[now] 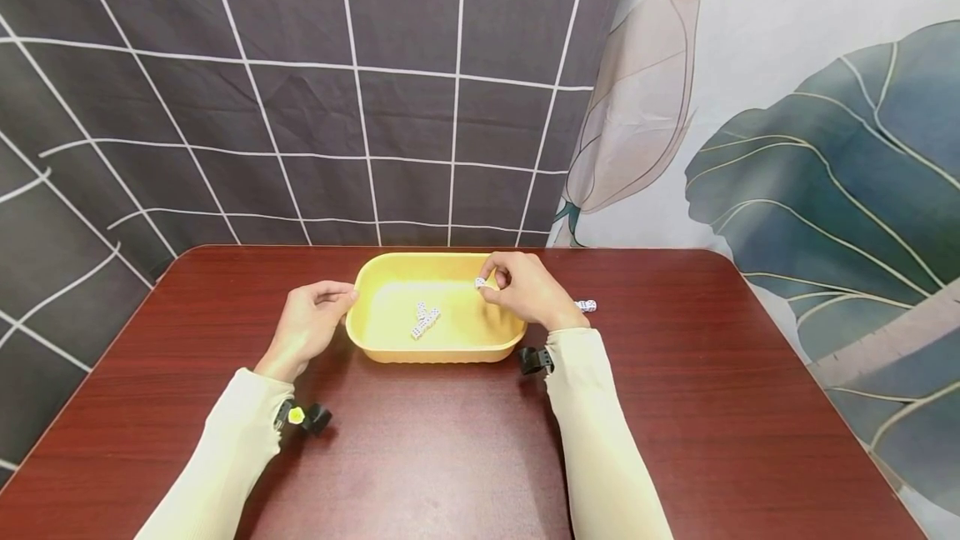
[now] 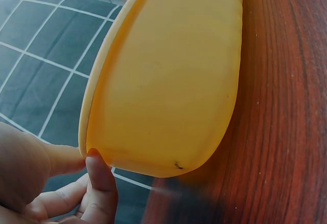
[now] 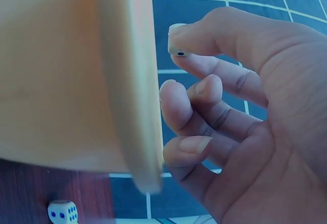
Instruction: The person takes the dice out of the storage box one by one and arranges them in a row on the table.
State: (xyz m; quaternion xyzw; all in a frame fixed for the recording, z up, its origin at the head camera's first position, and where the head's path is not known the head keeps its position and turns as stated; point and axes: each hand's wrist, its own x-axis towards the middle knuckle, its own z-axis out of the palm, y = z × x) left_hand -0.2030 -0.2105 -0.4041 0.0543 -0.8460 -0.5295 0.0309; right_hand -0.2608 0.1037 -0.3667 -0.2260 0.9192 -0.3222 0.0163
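Yellow plastic fills most of what I see from both wrists: the tray (image 1: 438,307) sits on the red-brown tabletop (image 1: 450,457), long axis running left to right between my two hands. My right hand (image 1: 525,290) is over the tray's far right corner, thumb and forefinger pinching one small white die (image 1: 480,282) — the right wrist view shows it (image 3: 176,47) nipped at the fingertips, one dark pip facing the lens, with the other fingers curled loosely below it. The pinched die hangs just inside the rim, so the tray floor lies straight down from the grip and slightly to the left.

My left hand (image 1: 311,323) rests against the tray's left end; in the left wrist view a fingertip (image 2: 99,175) touches the rim near the corner, fingers fairly straight, holding nothing I can make out.

A small cluster of dice (image 1: 423,320) lies on the tray floor near its middle — perhaps four or five, too small to count. One more die (image 1: 587,305) sits on the tabletop just right of the right wrist, outside the tray.
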